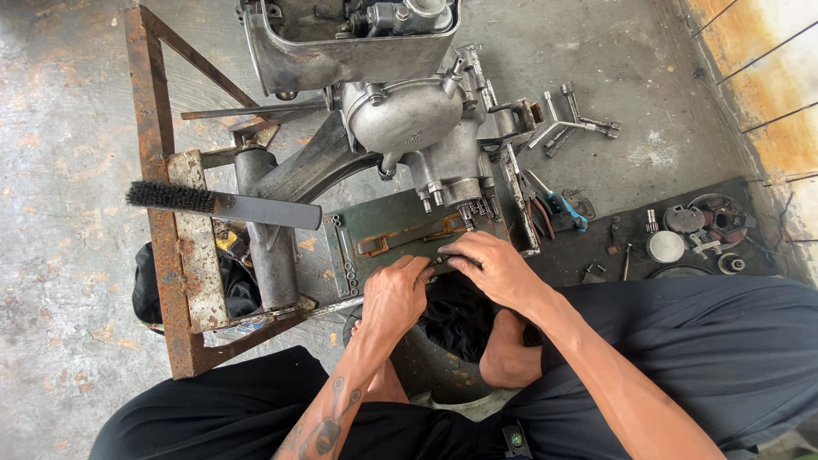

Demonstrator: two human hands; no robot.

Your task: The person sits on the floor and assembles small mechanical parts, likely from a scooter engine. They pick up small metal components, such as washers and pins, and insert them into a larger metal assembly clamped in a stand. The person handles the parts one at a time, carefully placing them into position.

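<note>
Resting side by side at the near edge of a green metal plate (383,226), the left hand (394,294) and the right hand (494,268) are seen pinching at one small metal part (443,258). Each grip is curled almost closed with the fingertips pressed together over that part; whether it is actually clasped or only touched cannot be told. The part lies on the plate's front edge, just below the engine casing (426,128) that is mounted on a rusty steel stand (162,221). One open grey housing (341,43) is seen at the top, with cast fittings inside it. One wire brush (221,203) is laid across the stand. On the concrete floor (648,77), one four-armed cross wrench (571,123) and one pair of blue-handled pliers (558,204) are seen. A dark mat (613,230) carries several round engine parts, including one pale disc (665,246).
</note>
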